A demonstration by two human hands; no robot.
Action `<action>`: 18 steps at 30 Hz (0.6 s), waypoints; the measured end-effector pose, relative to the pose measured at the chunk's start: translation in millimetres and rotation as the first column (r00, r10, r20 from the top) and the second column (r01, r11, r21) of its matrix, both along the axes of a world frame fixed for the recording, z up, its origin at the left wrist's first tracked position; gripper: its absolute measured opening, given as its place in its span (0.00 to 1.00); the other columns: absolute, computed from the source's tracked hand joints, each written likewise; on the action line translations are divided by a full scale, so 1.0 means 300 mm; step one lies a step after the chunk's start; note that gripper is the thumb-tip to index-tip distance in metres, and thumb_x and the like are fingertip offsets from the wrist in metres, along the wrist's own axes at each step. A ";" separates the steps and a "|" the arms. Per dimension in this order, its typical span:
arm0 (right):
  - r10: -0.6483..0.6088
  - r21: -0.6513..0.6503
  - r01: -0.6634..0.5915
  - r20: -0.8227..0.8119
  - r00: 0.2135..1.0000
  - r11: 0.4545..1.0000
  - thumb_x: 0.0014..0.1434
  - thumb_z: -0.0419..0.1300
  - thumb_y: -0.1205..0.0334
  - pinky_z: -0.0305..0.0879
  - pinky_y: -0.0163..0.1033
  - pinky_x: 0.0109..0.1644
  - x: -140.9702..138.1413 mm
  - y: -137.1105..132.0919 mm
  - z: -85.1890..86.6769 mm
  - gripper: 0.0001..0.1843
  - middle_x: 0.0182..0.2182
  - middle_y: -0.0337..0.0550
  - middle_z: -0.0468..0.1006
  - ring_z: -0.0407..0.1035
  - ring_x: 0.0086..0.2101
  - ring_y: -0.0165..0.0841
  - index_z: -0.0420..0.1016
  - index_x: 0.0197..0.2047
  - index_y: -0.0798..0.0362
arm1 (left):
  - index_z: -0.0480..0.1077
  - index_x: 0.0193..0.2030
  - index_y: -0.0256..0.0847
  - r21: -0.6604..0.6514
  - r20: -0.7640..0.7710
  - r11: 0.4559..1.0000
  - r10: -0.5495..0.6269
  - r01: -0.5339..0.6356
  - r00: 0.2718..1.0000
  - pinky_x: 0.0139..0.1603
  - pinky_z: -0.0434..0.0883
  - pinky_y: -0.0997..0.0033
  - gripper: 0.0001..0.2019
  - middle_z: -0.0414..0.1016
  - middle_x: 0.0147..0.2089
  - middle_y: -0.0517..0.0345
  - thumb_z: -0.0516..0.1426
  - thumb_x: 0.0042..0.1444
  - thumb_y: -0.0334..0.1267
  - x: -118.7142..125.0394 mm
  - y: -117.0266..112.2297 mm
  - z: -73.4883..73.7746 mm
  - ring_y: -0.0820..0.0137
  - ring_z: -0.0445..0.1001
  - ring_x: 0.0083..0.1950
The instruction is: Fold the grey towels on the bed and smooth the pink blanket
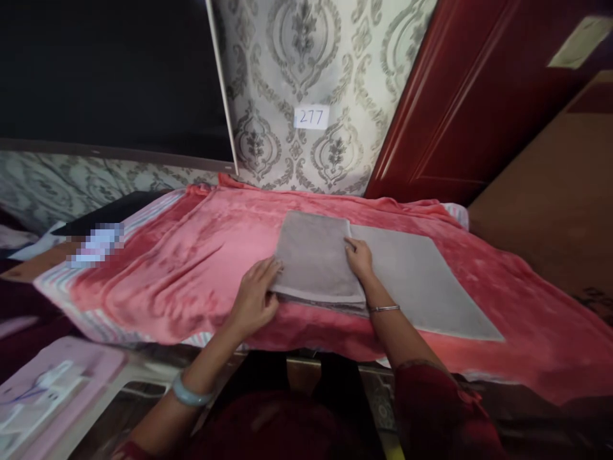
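Head cam, live on a folded pale-grey cloth of soft-looking fabric, layers showing at its near edge (313, 255) — it lies flat, mid-frame, on a rumpled coral-pink plush blanket (205, 255). Just to its R, meeting its R edge, a flat light-grey four-sided sheet (412, 275); can't tell if the two are joined.

Step in hand, by the look of it: lining up/smoothing the folded stack, approx. halfway thru a folding job, I'd judge. Next move prob. calls for an even hold on both sides, layers kept together — the near edge looks a bit uneven, so a lopsided pull could shift them.

Poses: L hand (253, 294) comes in from lower L, palm down, part open, fingertips resting on the cloth's L edge, thumb apart by the near L corner; no firm grip visible. R hand (360, 259) is at the R edge, toward the far corner, fingers loosely curled, index reaching onto the margin; can't tell if it's pinching fabric or only touching. R forearm slants up from lower R, passing over the sheet's near L part, thin silver-coloured metal bracelet (384, 308) at the wrist. L forearm's angled inward, w/ a pale blue-grey rounded bangle (191, 393).
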State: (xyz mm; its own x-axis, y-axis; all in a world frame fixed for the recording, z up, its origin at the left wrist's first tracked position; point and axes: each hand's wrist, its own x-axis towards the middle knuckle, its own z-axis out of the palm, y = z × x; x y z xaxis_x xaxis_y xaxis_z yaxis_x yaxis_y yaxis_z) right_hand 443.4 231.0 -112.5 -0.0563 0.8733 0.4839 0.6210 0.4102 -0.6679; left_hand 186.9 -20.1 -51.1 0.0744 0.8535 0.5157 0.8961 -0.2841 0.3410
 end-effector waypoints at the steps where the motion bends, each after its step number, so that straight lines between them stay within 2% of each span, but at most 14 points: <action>1: 0.000 0.001 0.000 0.002 1.000 1.000 0.56 0.53 0.64 0.65 0.47 0.56 0.003 0.001 -0.003 0.24 0.46 0.53 0.79 0.70 0.47 0.41 0.81 0.53 0.55 | 0.63 0.67 0.37 -0.025 0.034 0.999 0.035 -0.034 0.999 0.70 0.60 0.47 0.33 0.63 0.71 0.43 0.53 0.51 0.31 -0.034 -0.014 -0.007 0.55 0.60 0.71; 4: -0.006 0.015 0.006 0.015 1.000 1.000 0.56 0.53 0.63 0.65 0.48 0.55 0.011 0.003 -0.007 0.25 0.45 0.54 0.79 0.70 0.45 0.42 0.81 0.53 0.57 | 0.64 0.65 0.35 -0.100 0.101 0.990 0.113 -0.103 0.988 0.65 0.66 0.49 0.30 0.70 0.64 0.43 0.54 0.54 0.35 -0.077 -0.035 -0.036 0.55 0.68 0.64; 9: 0.003 0.020 -0.003 0.021 1.000 1.000 0.56 0.53 0.62 0.65 0.49 0.54 0.020 0.000 -0.006 0.25 0.43 0.55 0.79 0.70 0.43 0.42 0.80 0.52 0.60 | 0.64 0.65 0.35 -0.187 0.040 0.972 0.155 -0.145 0.987 0.55 0.71 0.54 0.30 0.77 0.52 0.46 0.54 0.54 0.34 -0.034 0.000 -0.057 0.56 0.73 0.53; 13: 0.009 0.034 -0.009 0.007 1.000 0.999 0.56 0.54 0.62 0.66 0.49 0.53 0.023 -0.002 -0.005 0.24 0.43 0.54 0.79 0.70 0.42 0.42 0.81 0.52 0.58 | 0.64 0.66 0.33 -0.200 -0.052 0.953 0.221 -0.227 0.974 0.57 0.70 0.53 0.32 0.77 0.51 0.43 0.53 0.50 0.29 -0.011 0.037 -0.059 0.55 0.73 0.53; 15: 0.029 0.039 -0.029 -0.002 1.000 0.999 0.56 0.54 0.61 0.66 0.49 0.53 0.025 -0.003 -0.005 0.24 0.42 0.54 0.80 0.70 0.42 0.41 0.80 0.52 0.58 | 0.64 0.66 0.33 -0.197 -0.027 0.955 0.219 -0.220 0.975 0.57 0.71 0.53 0.33 0.77 0.52 0.43 0.52 0.49 0.27 -0.016 0.047 -0.067 0.55 0.73 0.54; 18: 0.084 0.041 -0.083 -0.021 0.996 0.996 0.55 0.54 0.62 0.67 0.48 0.52 0.025 -0.003 -0.005 0.25 0.43 0.52 0.80 0.70 0.42 0.41 0.80 0.54 0.57 | 0.65 0.65 0.37 -0.163 0.084 0.973 0.180 -0.165 0.980 0.60 0.70 0.55 0.34 0.78 0.54 0.48 0.50 0.48 0.24 -0.035 0.049 -0.086 0.59 0.74 0.55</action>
